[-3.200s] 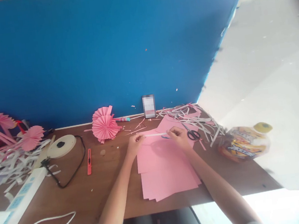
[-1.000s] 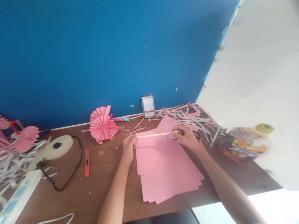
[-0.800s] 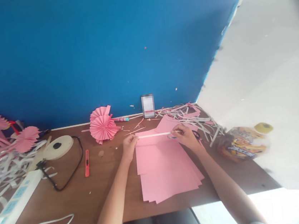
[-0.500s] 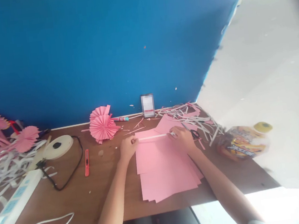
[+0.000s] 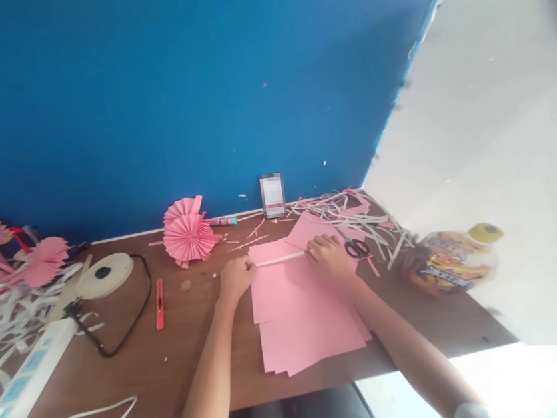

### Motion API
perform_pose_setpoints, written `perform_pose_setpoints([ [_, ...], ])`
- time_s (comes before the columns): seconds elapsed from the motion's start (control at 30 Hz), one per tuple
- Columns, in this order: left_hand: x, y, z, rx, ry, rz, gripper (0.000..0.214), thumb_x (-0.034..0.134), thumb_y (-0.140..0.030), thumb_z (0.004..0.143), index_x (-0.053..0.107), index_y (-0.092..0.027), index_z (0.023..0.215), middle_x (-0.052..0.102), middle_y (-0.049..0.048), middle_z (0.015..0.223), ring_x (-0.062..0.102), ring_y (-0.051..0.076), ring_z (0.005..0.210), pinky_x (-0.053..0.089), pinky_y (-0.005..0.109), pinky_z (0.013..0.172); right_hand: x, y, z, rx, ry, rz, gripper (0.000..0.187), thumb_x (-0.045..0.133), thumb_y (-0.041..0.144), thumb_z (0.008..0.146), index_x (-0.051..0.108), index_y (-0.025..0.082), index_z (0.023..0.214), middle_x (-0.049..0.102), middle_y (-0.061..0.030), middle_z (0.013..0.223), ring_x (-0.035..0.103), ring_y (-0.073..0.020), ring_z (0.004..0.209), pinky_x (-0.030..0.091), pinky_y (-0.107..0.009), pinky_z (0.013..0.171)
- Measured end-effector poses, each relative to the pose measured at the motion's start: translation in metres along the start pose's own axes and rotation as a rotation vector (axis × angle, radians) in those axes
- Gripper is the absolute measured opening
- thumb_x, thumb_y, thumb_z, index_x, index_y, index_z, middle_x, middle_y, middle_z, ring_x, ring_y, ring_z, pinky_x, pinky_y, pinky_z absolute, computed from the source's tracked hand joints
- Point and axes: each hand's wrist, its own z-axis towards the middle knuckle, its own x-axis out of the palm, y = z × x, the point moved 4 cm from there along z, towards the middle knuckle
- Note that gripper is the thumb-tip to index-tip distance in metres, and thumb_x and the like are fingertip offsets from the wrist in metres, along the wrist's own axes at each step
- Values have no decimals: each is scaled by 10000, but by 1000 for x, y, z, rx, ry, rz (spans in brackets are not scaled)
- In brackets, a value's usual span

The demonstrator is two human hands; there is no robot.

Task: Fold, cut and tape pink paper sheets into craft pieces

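A narrow white strip (image 5: 280,260) stretches across the upper part of a stack of pink paper sheets (image 5: 307,330). At the sheets' left edge, my left hand (image 5: 237,279) pinches one end of the strip with curled fingers. My right hand (image 5: 332,258) lies over the paper with its fingers bent and drawn together on the strip's other end; its fingertips partly hide that end. Black-handled scissors (image 5: 357,248) lie just to the right of my right hand, their blades pointing toward the wall.
Pleated pink paper fans (image 5: 191,238), a red cutter knife (image 5: 159,304) and a round cream disc (image 5: 107,274) with a black cable lie leftward. A white power strip (image 5: 24,382) sits at far left. Paper shreds (image 5: 375,221) and a plastic package (image 5: 448,263) are on the right.
My right hand has slid a little left along the strip, and more of the scissors now shows. My left hand stays at the strip's left end.
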Motion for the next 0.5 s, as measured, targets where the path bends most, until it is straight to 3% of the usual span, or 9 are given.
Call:
perform_pose_setpoints([
  [0.33,10,-14,-3,9,-37,35,209,468,-348,840,571,-201,734,595,27,679,483,140,612,146,237,571,0,-15,0,55,-36,17,163,476,214,873,551,141,747,577,-62,789,456,-159,829,216,-313,745],
  [0.43,5,-15,-4,4,-102,-19,230,457,-370,858,585,-197,776,580,22,675,456,125,586,149,233,571,-1,-19,-1,144,-74,213,131,444,216,879,553,145,869,588,-47,801,483,-141,806,262,-296,766],
  [0.5,2,-15,-4,4,-139,-93,223,466,-356,853,579,-185,765,554,12,649,423,109,562,162,227,572,0,-22,-1,215,-57,486,157,440,228,866,534,159,972,581,-31,814,496,-124,775,310,-268,747],
])
